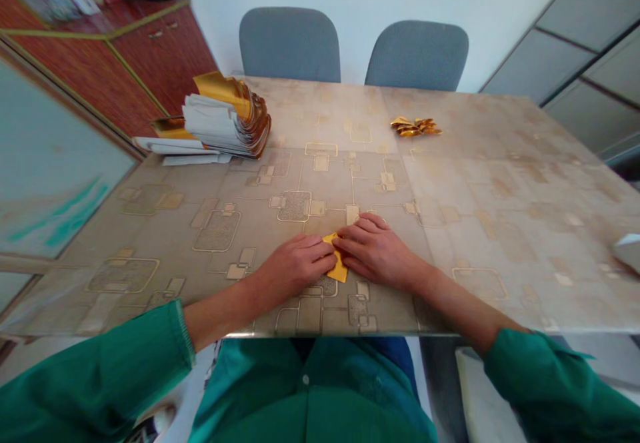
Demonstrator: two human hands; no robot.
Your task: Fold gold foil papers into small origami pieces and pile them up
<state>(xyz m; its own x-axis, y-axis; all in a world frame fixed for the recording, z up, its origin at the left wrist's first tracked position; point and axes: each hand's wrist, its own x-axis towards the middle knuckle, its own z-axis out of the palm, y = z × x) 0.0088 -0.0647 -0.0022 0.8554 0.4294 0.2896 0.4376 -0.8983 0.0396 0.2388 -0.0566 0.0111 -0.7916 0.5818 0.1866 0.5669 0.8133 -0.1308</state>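
Note:
A small folded piece of gold paper (339,269) lies on the table near its front edge, with both hands on it. My left hand (303,261) comes from the left, fingers bent together on the paper's left side. From the right, my right hand (376,248) presses its curled fingers on the upper right part of the paper. The fingers cover much of the paper, so its full shape is hidden. Farther back on the table rests a small bunch of folded gold paper pieces (416,127).
A thick stack of gold-and-white paper sheets (220,120) leans at the table's back left. The table (310,183) has a patterned cover. Two grey chairs (290,43) stand behind it, and a reddish wooden cabinet (150,56) is at the left. A white object (628,251) sits at the right edge.

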